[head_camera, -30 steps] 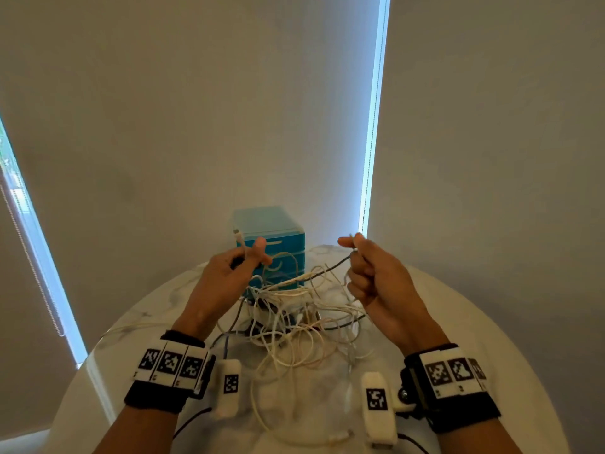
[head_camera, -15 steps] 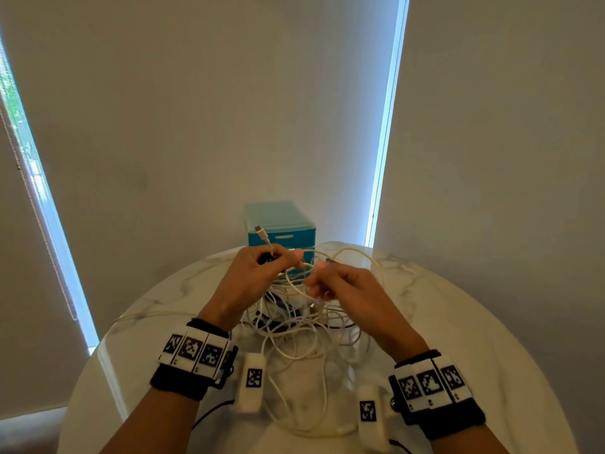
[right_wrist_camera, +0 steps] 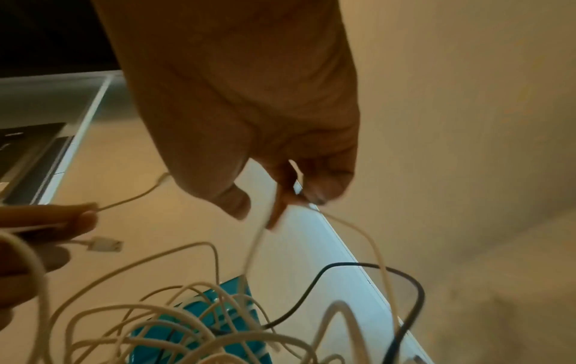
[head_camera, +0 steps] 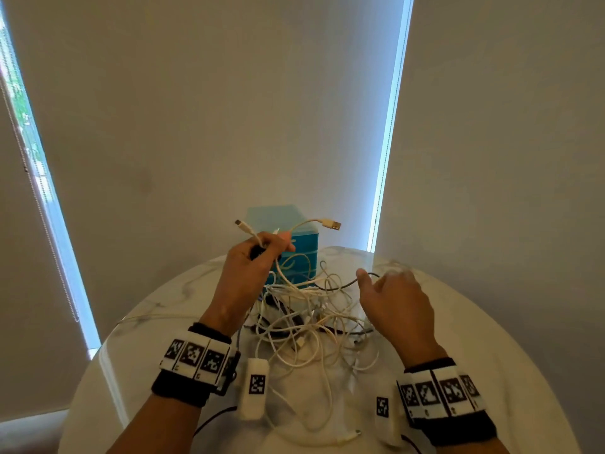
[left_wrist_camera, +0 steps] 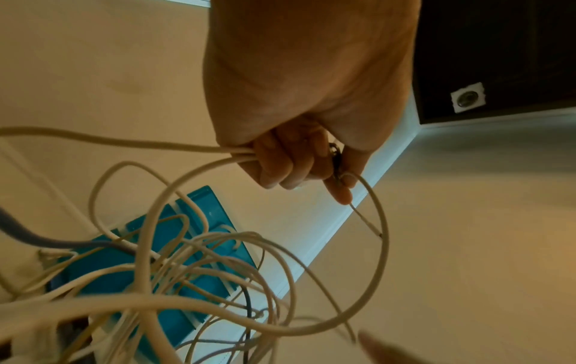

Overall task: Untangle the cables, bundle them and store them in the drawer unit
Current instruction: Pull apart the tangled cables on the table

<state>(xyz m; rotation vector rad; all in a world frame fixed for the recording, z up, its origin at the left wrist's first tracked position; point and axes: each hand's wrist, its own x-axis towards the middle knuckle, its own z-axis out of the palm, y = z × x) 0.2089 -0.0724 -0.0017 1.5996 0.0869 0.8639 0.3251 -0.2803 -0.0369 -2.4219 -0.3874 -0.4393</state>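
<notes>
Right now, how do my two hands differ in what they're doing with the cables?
The left hand is raised in front of the blue drawer unit and grips several white cables, two plug ends sticking up above it. The right hand sits lower, beside the tangle, and pinches a single thin white cable at its fingertips; it is blurred. Both hold strands leading into the same pile on the round table.

Cable tangle (head_camera: 304,316) before drawer unit (head_camera: 296,253)

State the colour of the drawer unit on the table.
Teal blue; the drawer unit shows best in the head view.
</notes>
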